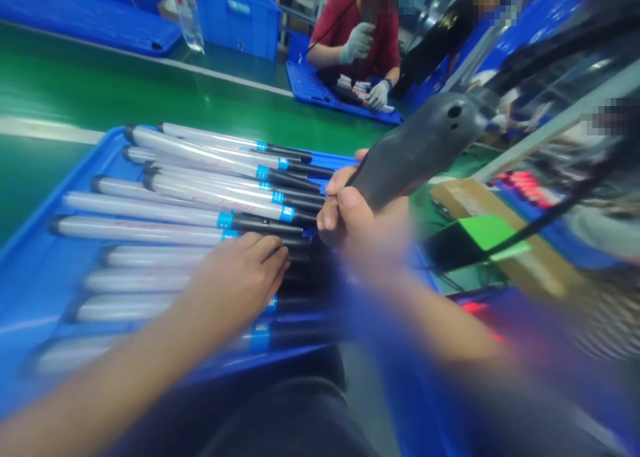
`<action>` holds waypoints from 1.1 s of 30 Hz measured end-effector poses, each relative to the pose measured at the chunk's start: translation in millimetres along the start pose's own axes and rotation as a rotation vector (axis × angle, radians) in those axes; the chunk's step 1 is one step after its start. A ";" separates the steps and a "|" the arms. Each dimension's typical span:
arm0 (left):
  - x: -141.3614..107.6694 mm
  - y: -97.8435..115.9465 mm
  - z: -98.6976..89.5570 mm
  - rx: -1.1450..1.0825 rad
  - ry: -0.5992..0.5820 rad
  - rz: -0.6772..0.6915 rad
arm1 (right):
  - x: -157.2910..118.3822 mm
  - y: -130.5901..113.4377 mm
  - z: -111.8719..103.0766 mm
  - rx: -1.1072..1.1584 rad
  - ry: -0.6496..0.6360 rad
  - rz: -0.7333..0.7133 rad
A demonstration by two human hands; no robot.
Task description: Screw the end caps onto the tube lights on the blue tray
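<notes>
Several translucent white light sticks (143, 231) with blue labels and black handles lie side by side in a blue tray (30, 310). My left hand (245, 267) reaches over them, its fingers curled down onto the black handle of one stick. In my right hand (367, 233) is a dark grey corded tool (415, 150), which looks like an electric screwdriver. Fingers and thumb wrap its lower end, near the handles at the tray's right side. The tip of the tool is hidden by my hand and the dark blur.
Right of the tray stand a black-and-green box (473, 237) and a long cardboard box (530, 250). Across the green surface (220, 90), a gloved person in red (330, 27) works over another blue tray (310, 87). A clear bottle (187, 13) and blue crate (240, 17) are behind.
</notes>
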State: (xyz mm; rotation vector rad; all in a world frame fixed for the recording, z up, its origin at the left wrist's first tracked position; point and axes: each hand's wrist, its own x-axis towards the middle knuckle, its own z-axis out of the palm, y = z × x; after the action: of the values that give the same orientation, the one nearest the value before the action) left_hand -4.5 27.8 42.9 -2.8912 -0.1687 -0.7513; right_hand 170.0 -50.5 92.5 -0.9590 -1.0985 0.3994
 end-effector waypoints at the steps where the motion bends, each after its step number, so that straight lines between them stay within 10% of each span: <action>1: -0.1 0.2 0.0 -0.001 -0.004 -0.005 | -0.5 1.3 -0.9 -0.029 0.016 0.007; 33: 10.9 -8.2 -1.5 -0.340 -0.124 -0.181 | 14.0 -18.2 19.0 0.095 -0.052 0.002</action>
State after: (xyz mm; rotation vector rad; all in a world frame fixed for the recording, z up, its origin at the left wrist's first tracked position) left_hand 3.1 36.4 50.5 -3.2832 -0.3527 -0.6865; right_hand 156.3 -42.2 117.6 -0.8697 -1.1157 0.4766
